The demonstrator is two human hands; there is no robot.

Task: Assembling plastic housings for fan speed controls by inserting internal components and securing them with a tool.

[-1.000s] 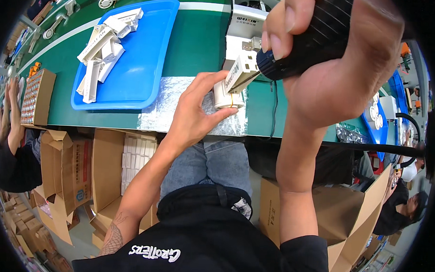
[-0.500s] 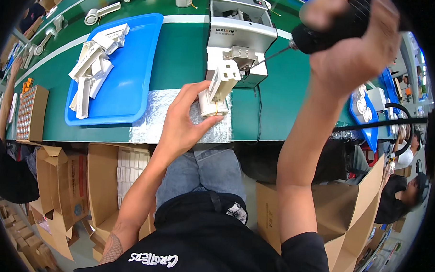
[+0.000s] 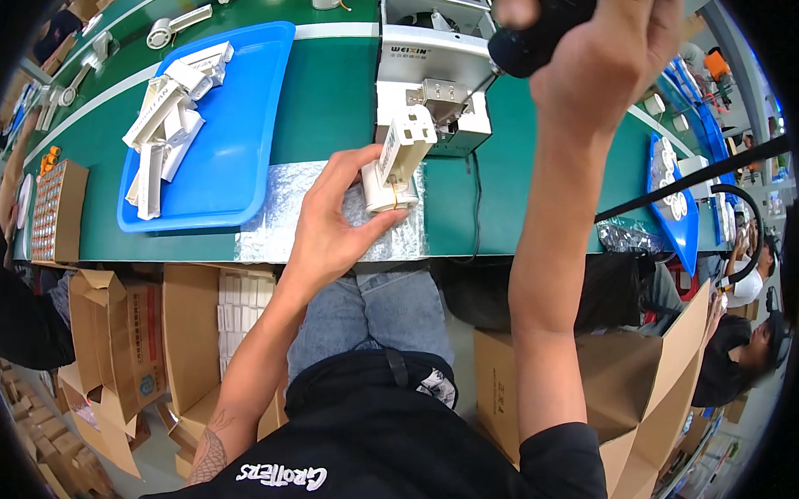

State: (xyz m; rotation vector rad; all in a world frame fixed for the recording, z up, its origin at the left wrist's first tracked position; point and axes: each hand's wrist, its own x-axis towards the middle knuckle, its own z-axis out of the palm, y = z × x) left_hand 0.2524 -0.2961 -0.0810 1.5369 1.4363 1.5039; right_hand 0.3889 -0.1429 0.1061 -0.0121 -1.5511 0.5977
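My left hand [image 3: 330, 216] is closed round a white track light [image 3: 391, 195], a short round cylinder with an upright rectangular box on it and a thin yellow wire in front. It stands on a clear plastic sheet [image 3: 278, 206] at the table's near edge. Raised at the upper right, my right hand [image 3: 590, 76] grips a black electric screwdriver [image 3: 539, 39]. Its thin bit slants down left to the metal outlet of a grey and white screw feeder [image 3: 424, 61]; whether the tip touches cannot be made out.
A blue tray [image 3: 235, 178] with several white rectangular housings lies to the left on the green table [image 3: 326, 89]. A black cable [image 3: 478, 204] runs from the feeder. Open cardboard boxes [image 3: 190, 330] flank my legs. Another blue tray [image 3: 677, 228] holds round white parts at right; people work on both sides.
My right hand and the screwdriver have moved left and slightly upward, nearer the feeder. My left hand keeps its hold on the track light in nearly the same place.
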